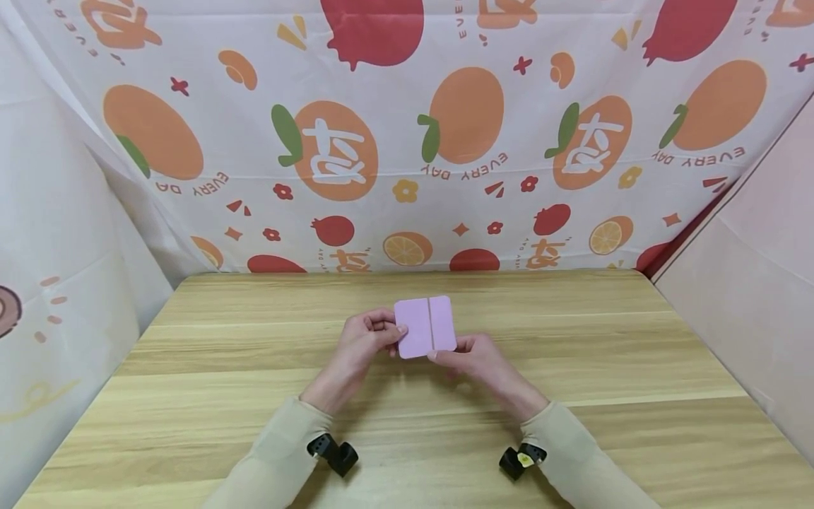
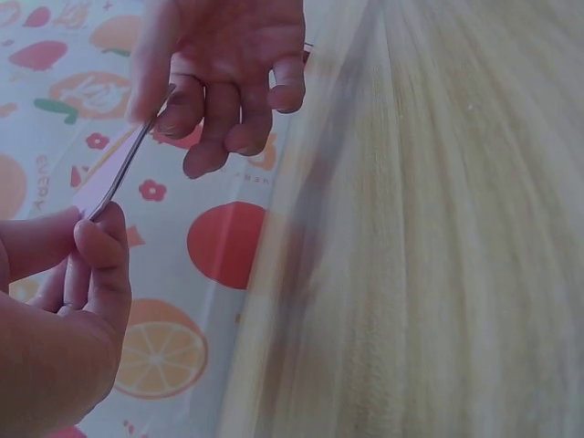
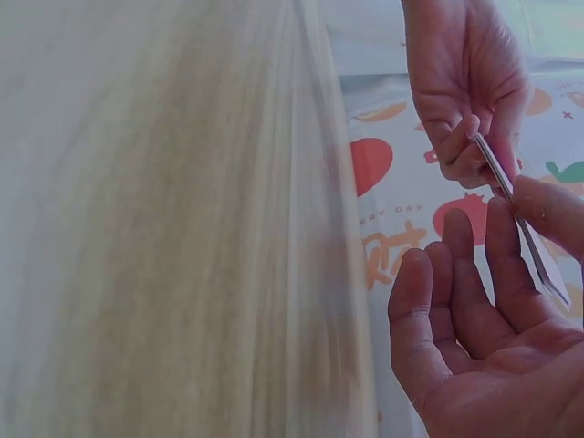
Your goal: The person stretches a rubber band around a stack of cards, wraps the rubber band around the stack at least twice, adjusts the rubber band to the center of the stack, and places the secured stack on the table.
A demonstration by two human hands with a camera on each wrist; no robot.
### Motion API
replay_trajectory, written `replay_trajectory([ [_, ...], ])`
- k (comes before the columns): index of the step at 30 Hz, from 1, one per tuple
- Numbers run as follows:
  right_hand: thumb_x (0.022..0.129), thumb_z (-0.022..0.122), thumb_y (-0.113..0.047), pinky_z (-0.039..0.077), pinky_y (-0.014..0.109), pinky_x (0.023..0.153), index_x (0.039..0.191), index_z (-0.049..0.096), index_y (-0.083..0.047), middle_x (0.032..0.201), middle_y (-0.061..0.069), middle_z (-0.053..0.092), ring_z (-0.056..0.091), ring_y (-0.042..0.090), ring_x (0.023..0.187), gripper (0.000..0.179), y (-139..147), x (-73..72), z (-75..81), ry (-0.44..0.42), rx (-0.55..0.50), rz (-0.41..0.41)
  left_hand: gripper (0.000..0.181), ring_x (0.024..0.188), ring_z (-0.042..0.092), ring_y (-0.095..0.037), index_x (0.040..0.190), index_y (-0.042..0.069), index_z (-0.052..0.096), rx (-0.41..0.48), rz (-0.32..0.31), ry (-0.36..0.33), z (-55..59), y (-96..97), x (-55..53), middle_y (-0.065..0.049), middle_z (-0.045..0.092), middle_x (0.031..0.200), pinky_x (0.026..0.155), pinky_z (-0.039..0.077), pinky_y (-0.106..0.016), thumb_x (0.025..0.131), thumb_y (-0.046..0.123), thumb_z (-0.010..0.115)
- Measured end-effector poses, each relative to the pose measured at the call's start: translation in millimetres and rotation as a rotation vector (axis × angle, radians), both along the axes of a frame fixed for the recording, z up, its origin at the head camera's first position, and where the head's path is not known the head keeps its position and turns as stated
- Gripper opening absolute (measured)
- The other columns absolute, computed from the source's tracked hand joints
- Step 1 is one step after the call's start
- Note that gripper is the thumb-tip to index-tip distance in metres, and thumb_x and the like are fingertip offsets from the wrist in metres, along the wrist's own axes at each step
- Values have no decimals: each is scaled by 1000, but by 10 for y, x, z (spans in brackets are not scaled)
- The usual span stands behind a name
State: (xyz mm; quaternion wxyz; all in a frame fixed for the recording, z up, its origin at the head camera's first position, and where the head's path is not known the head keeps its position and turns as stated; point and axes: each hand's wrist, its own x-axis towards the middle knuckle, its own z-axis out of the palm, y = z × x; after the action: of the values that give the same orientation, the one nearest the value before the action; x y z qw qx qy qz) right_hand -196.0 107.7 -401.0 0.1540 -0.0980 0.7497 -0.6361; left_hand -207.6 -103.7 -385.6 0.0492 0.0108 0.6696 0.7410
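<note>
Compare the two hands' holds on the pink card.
Grip spot: the left hand pinches the pink card at its left edge; the right hand holds it near its lower right corner.
Fingers: the left hand's are more curled in; the right hand's are more spread.
Shared: both rest a thumb on the same face.

Fruit-print cloth (image 1: 397,145) hangs behind the wood-grain table (image 1: 413,445)

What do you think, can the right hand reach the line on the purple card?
Probably yes: the right hand pinches the purple card, its thumb by the line, and most of the line shows uncovered.
</note>
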Motion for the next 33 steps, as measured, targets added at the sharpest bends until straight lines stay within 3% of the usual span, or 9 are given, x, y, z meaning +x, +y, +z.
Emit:
replay_trajectory([
  [7, 89, 73, -22, 53, 43, 83, 117, 67, 3, 108, 12, 69, 58, 23, 95, 38, 40, -31, 20, -2, -40, 14, 15, 64, 54, -14, 99, -10, 61, -2, -11, -5, 8, -13, -5, -5, 62, 75, 59, 46, -27, 86, -6, 67],
  [15, 88, 75, -24, 52, 42, 80, 116, 69, -2, 106, 8, 70, 60, 26, 93, 36, 70, -56, 56, 18, -42, -11, 14, 67, 56, -14, 99, -9, 61, -16, -44, -12, 9, -18, 9, -6, 63, 77, 60, 47, -27, 86, -5, 67],
  [19, 89, 74, -21, 52, 38, 80, 114, 69, -2, 104, 10, 69, 61, 22, 92, 32, 93, -69, 64, 90, -38, -33, 14, 68, 56, -16, 99, -7, 61, -25, -76, -23, 2, -17, 30, -7, 64, 80, 63, 47, -28, 87, -4, 67],
  [25, 87, 75, -23, 52, 35, 85, 117, 67, -6, 111, 10, 65, 59, 23, 103, 36, 134, -67, 112, 211, 6, -110, 13, 66, 56, -15, 97, -7, 61, -29, -120, -11, -13, 8, 47, -7, 63, 79, 60, 47, -27, 86, -3, 67],
  [33, 91, 72, -25, 51, 43, 83, 117, 67, -19, 114, 4, 64, 56, 19, 105, 27, 163, -65, 141, 415, 52, -184, 14, 62, 54, -13, 97, -9, 61, -35, -173, 16, -26, 36, 73, -5, 61, 75, 58, 47, -24, 85, -4, 67],
])
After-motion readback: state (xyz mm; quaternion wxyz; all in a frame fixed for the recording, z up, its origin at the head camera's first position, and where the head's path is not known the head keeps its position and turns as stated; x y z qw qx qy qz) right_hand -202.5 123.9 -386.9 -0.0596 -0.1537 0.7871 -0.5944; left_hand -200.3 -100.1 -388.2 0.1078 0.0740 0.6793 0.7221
